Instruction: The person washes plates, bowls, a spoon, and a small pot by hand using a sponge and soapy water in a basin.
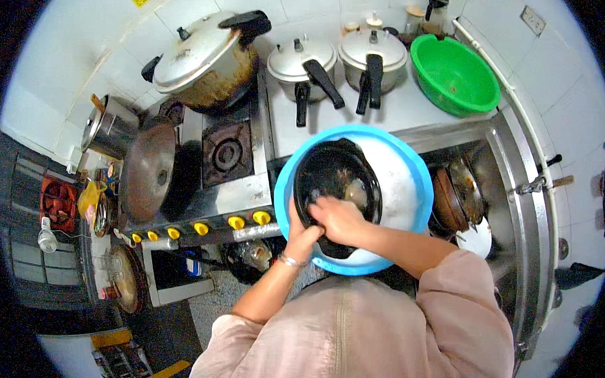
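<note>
A blue plastic basin (423, 193) full of white suds stands in front of me, at the edge of the sink. A glossy black dish (328, 162) with side handles lies tilted over its left part. My left hand (301, 236), with a bangle at the wrist, grips the near left rim of the dish. Inside the dish, near that same rim, is my right hand (339, 219), its fingers bent and blurred. Whether it holds a cloth or sponge cannot be seen. A pale patch, perhaps suds or a reflection, shows beyond the knuckles.
Right of the basin, a metal sink (502, 206) holds stacked dishes below a tap (532, 186). Behind are two small pressure cookers (302, 64) and a green basin (454, 77). On the left, a gas stove (237, 191) carries a large pressure cooker (202, 60); a wok (151, 168) leans there.
</note>
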Demonstrator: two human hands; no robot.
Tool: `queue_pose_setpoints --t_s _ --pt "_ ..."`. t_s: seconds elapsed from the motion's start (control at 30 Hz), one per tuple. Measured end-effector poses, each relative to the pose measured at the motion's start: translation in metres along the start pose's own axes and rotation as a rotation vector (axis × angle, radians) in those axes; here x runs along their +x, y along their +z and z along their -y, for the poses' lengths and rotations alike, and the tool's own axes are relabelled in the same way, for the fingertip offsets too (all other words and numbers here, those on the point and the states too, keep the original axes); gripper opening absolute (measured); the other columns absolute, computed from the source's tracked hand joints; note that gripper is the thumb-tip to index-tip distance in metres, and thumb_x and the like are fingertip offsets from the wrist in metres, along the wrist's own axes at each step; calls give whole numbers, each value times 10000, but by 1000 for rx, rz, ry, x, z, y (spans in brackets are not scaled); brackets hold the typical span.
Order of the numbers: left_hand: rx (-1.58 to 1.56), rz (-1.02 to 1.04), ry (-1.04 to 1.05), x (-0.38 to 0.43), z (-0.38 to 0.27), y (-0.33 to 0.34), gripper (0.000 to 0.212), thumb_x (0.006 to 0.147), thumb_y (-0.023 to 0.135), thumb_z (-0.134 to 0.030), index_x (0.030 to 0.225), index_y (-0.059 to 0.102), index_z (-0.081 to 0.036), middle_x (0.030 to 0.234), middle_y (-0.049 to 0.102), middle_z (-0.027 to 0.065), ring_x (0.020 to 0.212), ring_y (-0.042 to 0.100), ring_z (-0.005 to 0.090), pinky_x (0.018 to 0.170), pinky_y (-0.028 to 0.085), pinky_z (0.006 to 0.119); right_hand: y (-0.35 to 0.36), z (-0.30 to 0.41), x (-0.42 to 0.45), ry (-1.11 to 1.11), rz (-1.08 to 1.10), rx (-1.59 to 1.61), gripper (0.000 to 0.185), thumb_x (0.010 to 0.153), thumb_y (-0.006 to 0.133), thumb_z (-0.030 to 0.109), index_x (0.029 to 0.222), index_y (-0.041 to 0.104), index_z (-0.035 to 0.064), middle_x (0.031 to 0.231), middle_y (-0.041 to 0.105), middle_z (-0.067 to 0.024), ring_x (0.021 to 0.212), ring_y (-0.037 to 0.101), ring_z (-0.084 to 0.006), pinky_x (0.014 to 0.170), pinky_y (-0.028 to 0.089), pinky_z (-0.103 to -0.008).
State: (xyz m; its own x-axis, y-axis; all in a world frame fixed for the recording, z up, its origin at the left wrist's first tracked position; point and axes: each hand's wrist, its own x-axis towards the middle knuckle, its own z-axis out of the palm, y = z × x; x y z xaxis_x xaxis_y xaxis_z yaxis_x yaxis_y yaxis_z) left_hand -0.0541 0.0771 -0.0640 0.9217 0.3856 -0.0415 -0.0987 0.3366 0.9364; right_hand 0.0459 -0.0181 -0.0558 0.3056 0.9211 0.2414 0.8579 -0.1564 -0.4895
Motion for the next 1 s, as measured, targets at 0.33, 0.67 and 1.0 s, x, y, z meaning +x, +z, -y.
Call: queue_pose_setpoints --t_s 0.33,0.67,1.0 --pt "168 -32 -46 5 -14 14 933 574 544 -9 1370 60 -59 1266 348 127 1158 388 247 970 334 341 12 -67 -1 318 -8 -25 165 713 510 94 871 543 61 865 592 -162 819 590 -316 682 485 -418" --pt "268 41 159 -3 -17 5 936 574 523 28 1368 38 -67 1261 348 123 1148 388 230 983 310 362 5 -8 0 110 155 -12 119 724 492 111 804 557 51 824 593 -187 768 608 -338 660 492 -448" --pt "219 -8 -28 3 -30 23 953 587 520 34 1378 6 -93 1285 335 136 1185 370 252 995 307 358 -2 -62 10 387 115 -78 175 789 446 155 829 575 44 795 599 -205 717 612 -339 623 484 -460"
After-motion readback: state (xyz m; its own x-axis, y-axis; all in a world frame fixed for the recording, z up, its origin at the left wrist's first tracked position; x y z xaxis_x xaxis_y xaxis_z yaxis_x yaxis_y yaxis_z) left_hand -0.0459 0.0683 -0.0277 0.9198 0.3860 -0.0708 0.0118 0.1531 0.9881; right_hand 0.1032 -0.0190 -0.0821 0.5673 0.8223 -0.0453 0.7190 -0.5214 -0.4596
